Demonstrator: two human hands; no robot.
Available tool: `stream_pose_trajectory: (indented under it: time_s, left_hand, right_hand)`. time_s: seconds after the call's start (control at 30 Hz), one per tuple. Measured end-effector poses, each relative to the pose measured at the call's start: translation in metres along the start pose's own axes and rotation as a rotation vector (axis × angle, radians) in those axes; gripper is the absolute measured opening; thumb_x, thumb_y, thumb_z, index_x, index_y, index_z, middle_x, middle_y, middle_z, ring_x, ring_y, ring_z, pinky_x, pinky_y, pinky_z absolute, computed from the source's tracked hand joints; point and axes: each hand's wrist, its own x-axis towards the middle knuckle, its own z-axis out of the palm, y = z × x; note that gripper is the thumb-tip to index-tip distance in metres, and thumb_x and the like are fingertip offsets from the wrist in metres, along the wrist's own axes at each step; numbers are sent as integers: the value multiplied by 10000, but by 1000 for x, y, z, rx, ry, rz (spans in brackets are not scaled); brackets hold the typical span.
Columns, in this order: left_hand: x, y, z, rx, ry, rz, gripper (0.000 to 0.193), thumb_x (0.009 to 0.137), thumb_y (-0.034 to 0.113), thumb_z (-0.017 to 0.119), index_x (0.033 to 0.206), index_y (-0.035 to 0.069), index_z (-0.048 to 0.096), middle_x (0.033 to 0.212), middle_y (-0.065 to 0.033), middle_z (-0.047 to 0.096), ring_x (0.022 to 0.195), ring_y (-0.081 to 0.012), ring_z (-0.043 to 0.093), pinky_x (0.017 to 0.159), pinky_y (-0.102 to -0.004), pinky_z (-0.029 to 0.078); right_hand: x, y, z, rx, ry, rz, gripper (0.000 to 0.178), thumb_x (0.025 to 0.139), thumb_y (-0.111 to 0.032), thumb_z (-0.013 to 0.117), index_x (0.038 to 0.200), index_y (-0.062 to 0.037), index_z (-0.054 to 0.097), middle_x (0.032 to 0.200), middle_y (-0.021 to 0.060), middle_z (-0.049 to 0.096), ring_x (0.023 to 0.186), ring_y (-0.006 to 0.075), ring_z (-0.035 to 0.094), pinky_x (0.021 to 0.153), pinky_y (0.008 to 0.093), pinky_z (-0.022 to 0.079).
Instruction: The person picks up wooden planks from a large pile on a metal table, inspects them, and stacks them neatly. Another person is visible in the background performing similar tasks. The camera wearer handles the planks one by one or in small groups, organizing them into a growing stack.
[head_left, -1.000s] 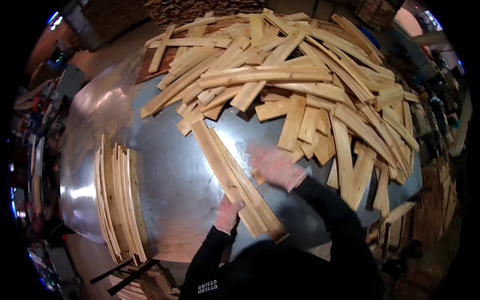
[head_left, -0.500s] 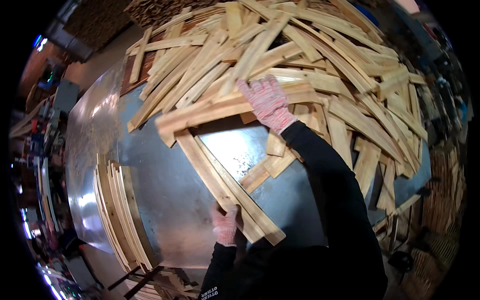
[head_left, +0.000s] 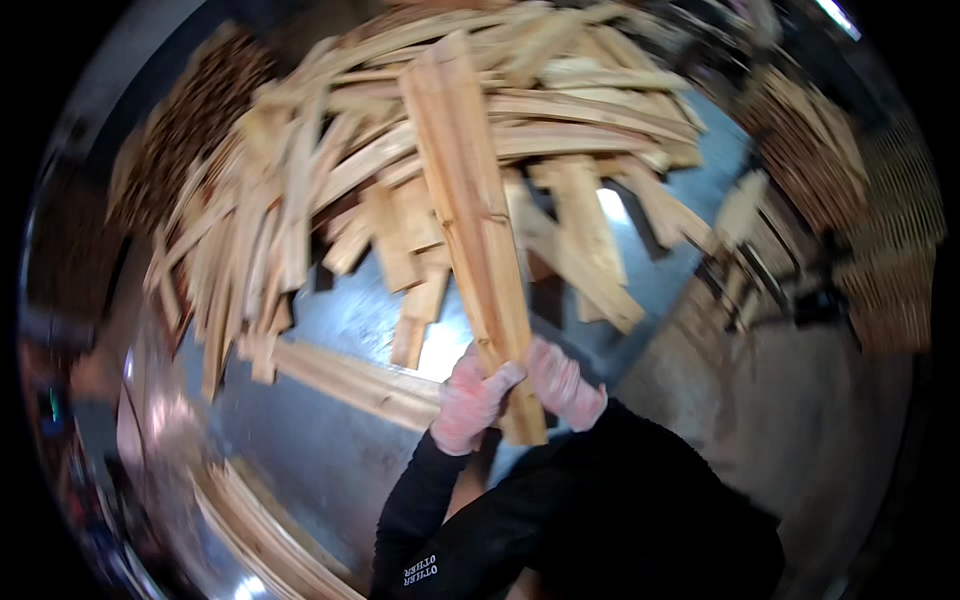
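Note:
A long wooden plank with brown grain and a few knots points away from me over the metal table. Its near end is between my hands. My left hand, in a pink-and-white knit glove, is closed on the plank's left edge with the thumb across its face. On the right edge, my right hand in a matching glove grips the same plank; some of its fingers are hidden. Just left of my left hand, pale planks lie on the table.
A loose heap of planks covers the far side of the metal table. Several planks lie side by side at lower left. Stacked wood stands beyond at far left, and more wood stacks stand at the right.
My right hand has come down from the heap to the plank's near end. My left hand has left the pair of planks and joined it. The view has swung right.

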Motion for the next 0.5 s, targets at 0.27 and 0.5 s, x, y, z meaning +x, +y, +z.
stream_pose_trajectory:
  time_s: [0.27, 0.5]
  left_hand:
    - [102, -76, 104, 876, 264, 276, 844, 822, 437, 808, 1409, -65, 467, 1365, -274, 555, 1266, -409, 537, 1089, -441, 419]
    - [238, -154, 27, 1530, 579, -101, 574, 993, 366, 550, 1434, 14, 446, 1321, -300, 516, 1153, -459, 561, 978, -449, 478]
  right_hand:
    - [-70, 74, -355, -491, 710, 71, 283, 1025, -179, 513, 1211, -9, 641, 1125, 159, 685, 985, 283, 675, 861, 392, 546]
    - [-36, 247, -775, -954, 879, 825, 576, 945, -515, 481, 1232, -47, 655, 1210, 278, 644, 1197, 445, 577, 996, 486, 464]
